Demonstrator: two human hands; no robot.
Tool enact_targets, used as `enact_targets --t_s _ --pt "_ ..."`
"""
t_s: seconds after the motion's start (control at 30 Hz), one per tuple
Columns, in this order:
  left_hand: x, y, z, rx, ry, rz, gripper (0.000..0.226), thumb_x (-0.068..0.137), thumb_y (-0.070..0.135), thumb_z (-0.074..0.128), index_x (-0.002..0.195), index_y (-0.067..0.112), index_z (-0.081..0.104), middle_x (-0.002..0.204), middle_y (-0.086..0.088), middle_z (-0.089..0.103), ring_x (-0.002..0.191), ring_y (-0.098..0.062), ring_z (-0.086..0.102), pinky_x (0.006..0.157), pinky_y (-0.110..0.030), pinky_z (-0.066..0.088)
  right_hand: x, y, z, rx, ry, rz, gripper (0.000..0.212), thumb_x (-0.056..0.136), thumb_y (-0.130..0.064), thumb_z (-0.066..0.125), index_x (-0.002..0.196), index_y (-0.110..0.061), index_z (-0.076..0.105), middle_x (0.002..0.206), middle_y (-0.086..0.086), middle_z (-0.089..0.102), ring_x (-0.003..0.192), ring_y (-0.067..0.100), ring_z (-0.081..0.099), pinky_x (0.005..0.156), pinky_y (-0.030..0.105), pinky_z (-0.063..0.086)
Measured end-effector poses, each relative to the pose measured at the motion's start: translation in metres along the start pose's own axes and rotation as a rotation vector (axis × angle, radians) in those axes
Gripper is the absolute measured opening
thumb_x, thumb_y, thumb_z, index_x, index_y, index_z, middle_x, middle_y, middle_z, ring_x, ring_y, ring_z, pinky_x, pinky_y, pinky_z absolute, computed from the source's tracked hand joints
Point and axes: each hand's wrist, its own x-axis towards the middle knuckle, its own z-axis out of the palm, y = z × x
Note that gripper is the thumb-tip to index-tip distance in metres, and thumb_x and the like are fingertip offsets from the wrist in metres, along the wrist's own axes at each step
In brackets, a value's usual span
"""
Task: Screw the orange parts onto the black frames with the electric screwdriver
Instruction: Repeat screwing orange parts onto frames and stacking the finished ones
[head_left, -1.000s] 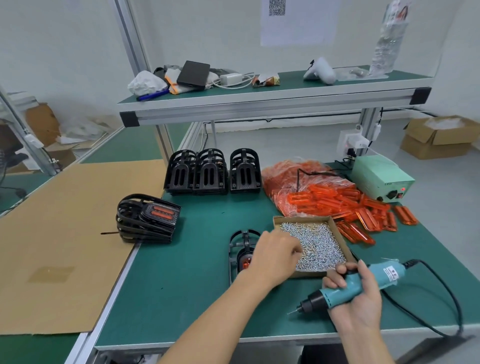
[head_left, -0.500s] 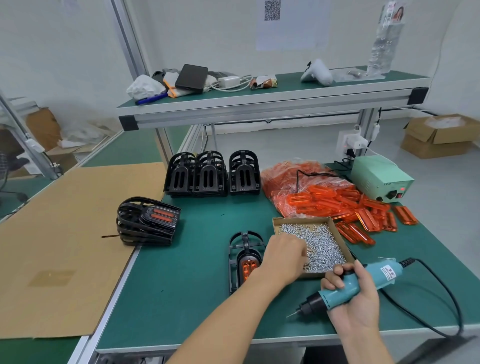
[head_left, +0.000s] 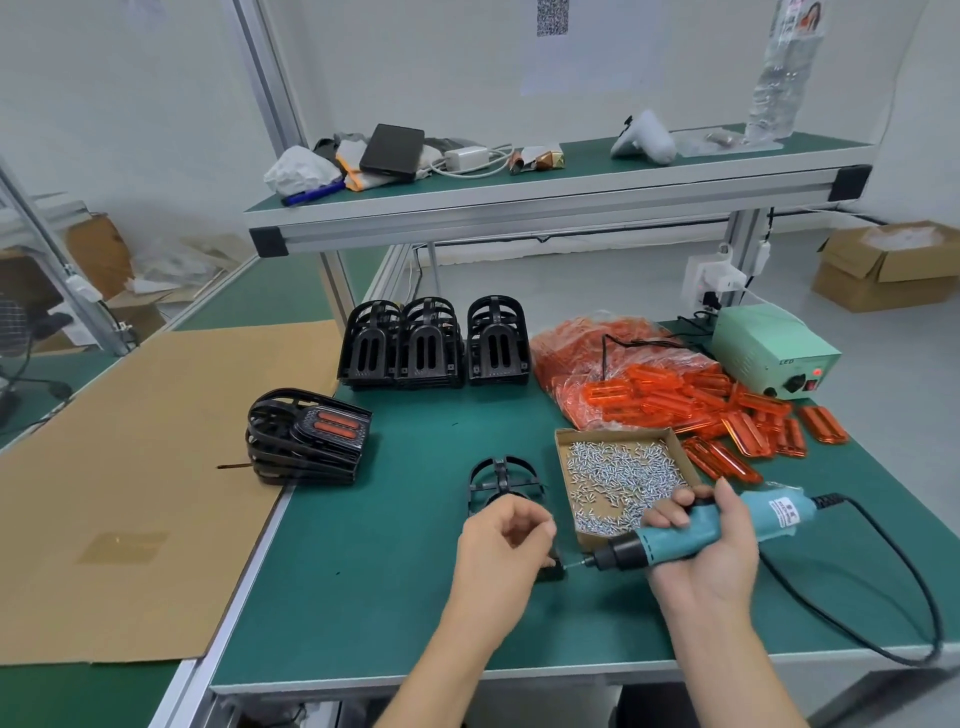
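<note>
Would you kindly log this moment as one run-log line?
left hand: over black frame, fingers pinched | right hand: holds electric screwdriver, bit by frame corner | screw box: beside frame

We are at an assembly bench in a small workshop or light factory. The green-matted table (head_left: 363, 571) sits in an aluminium-profile frame that carries an upper shelf (head_left: 545, 205). Parts lie in batches: 3 stacks of black frames (head_left: 434, 343) at the back, 1 more stack (head_left: 306, 436) to our left, a bag and spread of orange parts (head_left: 675, 395), and a cardboard tray of screws (head_left: 618, 475). A corded electric screwdriver (head_left: 696, 530) runs to a green power unit (head_left: 774, 353). Cardboard boxes (head_left: 883, 265) stand on the bare floor.
</note>
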Motion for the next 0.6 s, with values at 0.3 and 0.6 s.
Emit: enact_targets --t_s 0.3,0.6 --pt "-0.006 0.001 -0.012 -0.292 0.058 -0.123 0.013 0.096 0.013 0.071 0.087 0.017 0.080 0.075 -0.004 0.072 0.066 -0.013 0.064 0.067 -0.025 0.056 -0.003 0.016 0.046 0.053 -0.041 0.019 0.026 0.098 -0.032 0.062 0.075 -0.021 0.056 0.072 -0.004 0.054 0.054 0.008 0.042 0.056 0.021 0.038" --pt "-0.010 0.000 -0.012 -0.232 0.031 -0.114 0.015 0.098 0.015 0.067 0.086 0.015 0.076 0.073 -0.002 0.071 0.066 -0.011 0.061 0.064 -0.023 0.053 -0.005 0.016 0.052 0.064 -0.034 0.011 0.024 0.097 -0.031 0.064 0.077 -0.020 0.056 0.072 -0.005 0.054 0.054 0.007 0.043 0.057 0.021 0.039"
